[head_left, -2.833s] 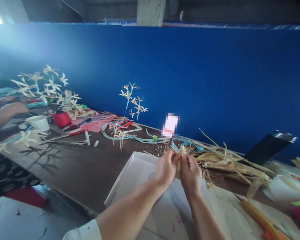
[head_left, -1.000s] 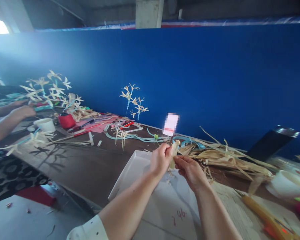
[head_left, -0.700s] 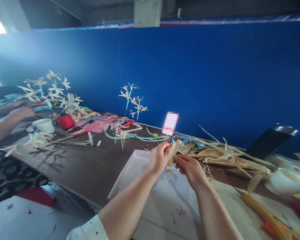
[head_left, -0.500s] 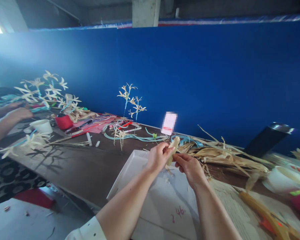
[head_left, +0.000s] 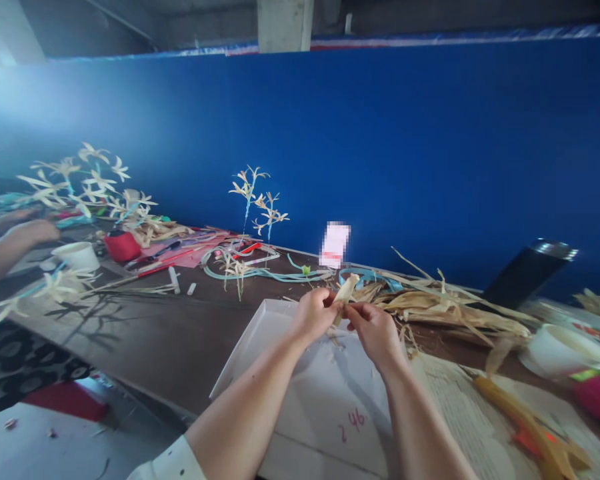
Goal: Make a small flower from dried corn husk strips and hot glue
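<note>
Between my two hands is a pale strip of dried corn husk (head_left: 347, 291), its upper end sticking up. My left hand (head_left: 316, 313) is closed around the strip, thumb against it. The thumb and fingers of my right hand (head_left: 375, 328) pinch its lower edge, close against my left fingertips. Both hands are above a white tray (head_left: 325, 407) with red handwriting and a few small scraps on it. Just right of my hands, a heap of dried husks (head_left: 445, 308) lies along the back of the table.
Husk flowers on stems (head_left: 250, 190) stand before the blue partition (head_left: 405, 147). A pixelated panel (head_left: 335, 245), a dark bottle (head_left: 527, 273), a white cup (head_left: 563, 353) and a yellow-handled tool (head_left: 523, 417) are around me. At left, another person's hands (head_left: 30, 233) work beside more flowers.
My right fingers have closed in on the strip beside my left fingertips, and the strip leans slightly more to the right. The whole view has shifted a little.
</note>
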A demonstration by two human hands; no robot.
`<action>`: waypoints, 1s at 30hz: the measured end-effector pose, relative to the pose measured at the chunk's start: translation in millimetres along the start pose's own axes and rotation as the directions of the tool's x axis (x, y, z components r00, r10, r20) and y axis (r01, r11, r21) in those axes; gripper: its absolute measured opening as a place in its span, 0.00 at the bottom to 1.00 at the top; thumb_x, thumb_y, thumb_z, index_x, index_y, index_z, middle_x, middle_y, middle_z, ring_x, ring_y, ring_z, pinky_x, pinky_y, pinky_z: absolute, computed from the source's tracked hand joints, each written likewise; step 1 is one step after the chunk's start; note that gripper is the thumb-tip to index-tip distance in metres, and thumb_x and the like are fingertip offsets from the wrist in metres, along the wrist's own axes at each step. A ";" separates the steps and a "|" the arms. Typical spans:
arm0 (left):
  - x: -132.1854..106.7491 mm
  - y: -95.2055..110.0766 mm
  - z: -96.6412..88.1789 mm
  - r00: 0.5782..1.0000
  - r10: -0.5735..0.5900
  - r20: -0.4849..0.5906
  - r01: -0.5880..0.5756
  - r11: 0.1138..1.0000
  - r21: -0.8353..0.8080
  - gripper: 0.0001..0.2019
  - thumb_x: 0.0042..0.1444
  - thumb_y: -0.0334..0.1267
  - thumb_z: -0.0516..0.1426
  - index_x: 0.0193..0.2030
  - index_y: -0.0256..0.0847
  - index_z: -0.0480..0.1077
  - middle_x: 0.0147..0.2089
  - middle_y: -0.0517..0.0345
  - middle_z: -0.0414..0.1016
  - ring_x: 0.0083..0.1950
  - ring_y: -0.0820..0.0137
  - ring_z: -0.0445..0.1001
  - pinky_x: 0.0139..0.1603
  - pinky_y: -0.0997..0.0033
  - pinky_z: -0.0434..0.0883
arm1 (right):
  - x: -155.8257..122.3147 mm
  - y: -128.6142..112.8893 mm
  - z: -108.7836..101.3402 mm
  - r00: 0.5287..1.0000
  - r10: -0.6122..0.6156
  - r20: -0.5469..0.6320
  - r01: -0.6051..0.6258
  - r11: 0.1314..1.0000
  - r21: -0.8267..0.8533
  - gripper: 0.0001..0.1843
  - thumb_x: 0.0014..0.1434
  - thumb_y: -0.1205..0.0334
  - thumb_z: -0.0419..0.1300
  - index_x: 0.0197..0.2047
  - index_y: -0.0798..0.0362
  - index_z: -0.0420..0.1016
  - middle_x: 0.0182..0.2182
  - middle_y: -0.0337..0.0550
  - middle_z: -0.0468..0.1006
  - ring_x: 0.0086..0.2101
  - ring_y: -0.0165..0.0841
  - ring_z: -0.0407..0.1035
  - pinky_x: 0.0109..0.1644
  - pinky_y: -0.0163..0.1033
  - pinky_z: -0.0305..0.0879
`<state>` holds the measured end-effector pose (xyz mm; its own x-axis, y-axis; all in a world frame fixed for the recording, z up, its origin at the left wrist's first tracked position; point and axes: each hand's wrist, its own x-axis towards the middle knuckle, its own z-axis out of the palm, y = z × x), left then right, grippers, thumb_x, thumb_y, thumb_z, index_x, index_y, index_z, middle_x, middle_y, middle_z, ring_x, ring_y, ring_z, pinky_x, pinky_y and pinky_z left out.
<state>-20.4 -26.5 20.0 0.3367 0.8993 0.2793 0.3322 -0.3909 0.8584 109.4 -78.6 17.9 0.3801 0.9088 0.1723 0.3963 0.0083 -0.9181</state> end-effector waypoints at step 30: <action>-1.7 -3.5 5.5 0.990 0.119 -0.069 -0.096 0.957 0.272 0.07 0.53 0.39 0.55 0.28 0.39 0.67 0.30 0.59 0.70 0.32 0.73 0.66 0.32 0.76 0.58 | -0.1 11.6 3.5 0.983 -0.167 -0.079 0.144 0.960 -0.239 0.13 0.51 0.54 0.56 0.27 0.52 0.76 0.23 0.39 0.75 0.25 0.33 0.67 0.29 0.34 0.57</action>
<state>-17.3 -27.8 14.1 0.3119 0.8576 0.4088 0.5253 -0.5142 0.6780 111.0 -77.1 5.9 0.3731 0.8589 0.3508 0.6353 0.0390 -0.7713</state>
